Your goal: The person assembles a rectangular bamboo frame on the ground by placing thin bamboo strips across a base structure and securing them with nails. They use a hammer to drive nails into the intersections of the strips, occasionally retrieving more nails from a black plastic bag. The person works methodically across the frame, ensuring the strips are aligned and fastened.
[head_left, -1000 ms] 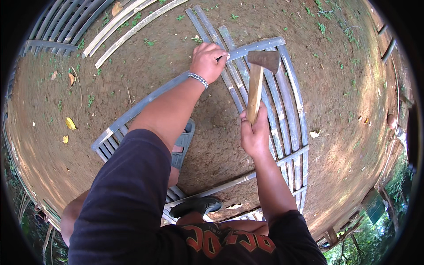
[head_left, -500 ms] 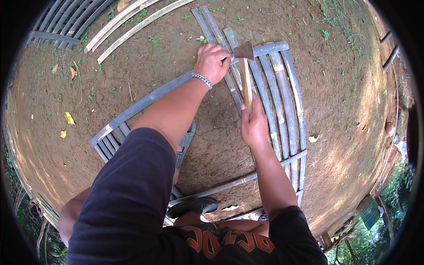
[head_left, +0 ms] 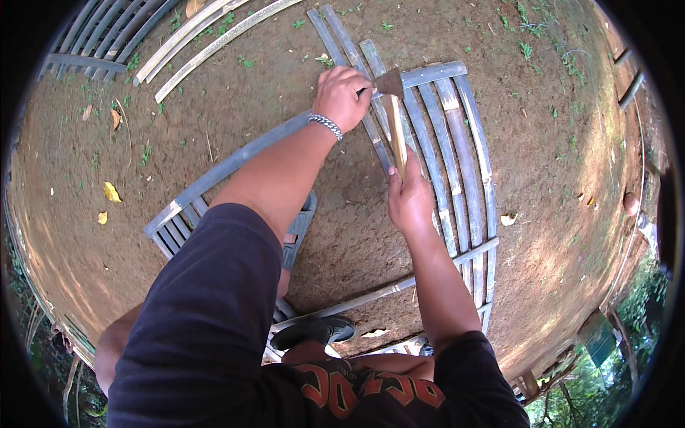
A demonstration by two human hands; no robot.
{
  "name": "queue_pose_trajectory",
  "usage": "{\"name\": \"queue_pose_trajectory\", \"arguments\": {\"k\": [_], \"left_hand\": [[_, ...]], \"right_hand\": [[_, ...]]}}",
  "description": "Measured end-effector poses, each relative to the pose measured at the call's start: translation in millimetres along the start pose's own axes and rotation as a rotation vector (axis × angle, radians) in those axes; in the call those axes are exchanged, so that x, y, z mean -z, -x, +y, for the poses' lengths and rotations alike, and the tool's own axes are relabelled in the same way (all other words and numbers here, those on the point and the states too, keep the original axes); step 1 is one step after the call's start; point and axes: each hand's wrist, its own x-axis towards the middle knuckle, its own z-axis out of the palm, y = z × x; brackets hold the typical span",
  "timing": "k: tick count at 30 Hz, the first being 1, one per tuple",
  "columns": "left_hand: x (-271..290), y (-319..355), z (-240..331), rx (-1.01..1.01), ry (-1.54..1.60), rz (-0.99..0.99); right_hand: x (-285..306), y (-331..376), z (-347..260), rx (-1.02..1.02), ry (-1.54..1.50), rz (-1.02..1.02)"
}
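My right hand (head_left: 411, 200) is closed round the wooden handle of a hatchet (head_left: 397, 132). Its flared, rusty-brown head lies over the far rail of a slatted bamboo frame (head_left: 435, 74). Just left of that head, my left hand (head_left: 341, 96) is closed, fingertips pinched at a small dark piece against the rail. Whether that piece is a nail or the hatchet's back end, I cannot tell. Grey bamboo slats (head_left: 464, 171) run from the rail toward me on the right, and loose-ended strips (head_left: 335, 43) stick out beyond it.
Pale split bamboo strips (head_left: 214, 57) lie on the soil at the far left, beside another slatted panel (head_left: 107, 36). A crossbar (head_left: 364, 296) spans the frame nearer me. My sandalled foot (head_left: 300, 232) and dark shoe (head_left: 314, 332) are inside the frame's outline.
The hatchet head has shifted slightly left and turned a little, toward my left hand. Both hands keep nearly the same place and hold.
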Motion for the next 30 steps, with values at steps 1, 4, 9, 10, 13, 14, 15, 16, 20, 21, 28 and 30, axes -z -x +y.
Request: {"name": "queue_pose_trajectory", "arguments": {"k": [1, 4, 9, 10, 13, 14, 15, 16, 20, 21, 28, 30], "left_hand": [[-0.6, -0.4, -0.4, -0.006, -0.002, 0.002], [-1.4, 2.3, 0.9, -0.017, -0.007, 0.018], [-0.6, 0.9, -1.0, -0.008, -0.013, -0.004], [-1.3, -0.5, 0.0, -0.012, -0.007, -0.002], [-0.4, 2.5, 1.5, -0.011, -0.004, 0.011], [-0.5, 2.2, 1.7, -0.01, -0.005, 0.025], [-0.6, -0.5, 2.4, -0.015, -0.003, 0.042], [-0.5, 0.0, 1.7, -0.016, -0.005, 0.023], [-1.9, -0.3, -2.1, -0.025, -0.009, 0.008], [-1.5, 1.7, -0.7, -0.022, -0.008, 0.014], [-0.9, -0.1, 1.0, -0.017, -0.009, -0.005], [-1.2, 1.8, 0.8, -0.017, 0.005, 0.005]], "right_hand": [[0.0, -0.1, -0.4, -0.01, 0.003, 0.021], [-2.1, 4.0, 0.7, -0.007, -0.018, 0.079], [-4.6, -0.8, 5.1, -0.008, 0.038, 0.036], [-5.1, -1.9, 6.8, -0.027, 0.076, 0.01], [-5.1, 0.5, 4.9, 0.082, -0.043, 0.159], [-4.4, 1.1, 2.7, 0.097, -0.061, 0.196], [-2.8, 0.2, 0.0, 0.093, -0.066, 0.192], [-3.0, -0.9, 1.8, 0.067, -0.028, 0.127], [0.4, -2.1, -5.0, -0.023, 0.033, 0.043], [0.3, 1.1, -8.3, -0.048, 0.026, 0.059], [-5.9, -1.5, 2.5, 0.013, 0.08, 0.045], [-5.3, -0.7, 1.4, 0.027, 0.001, 0.109]]}}
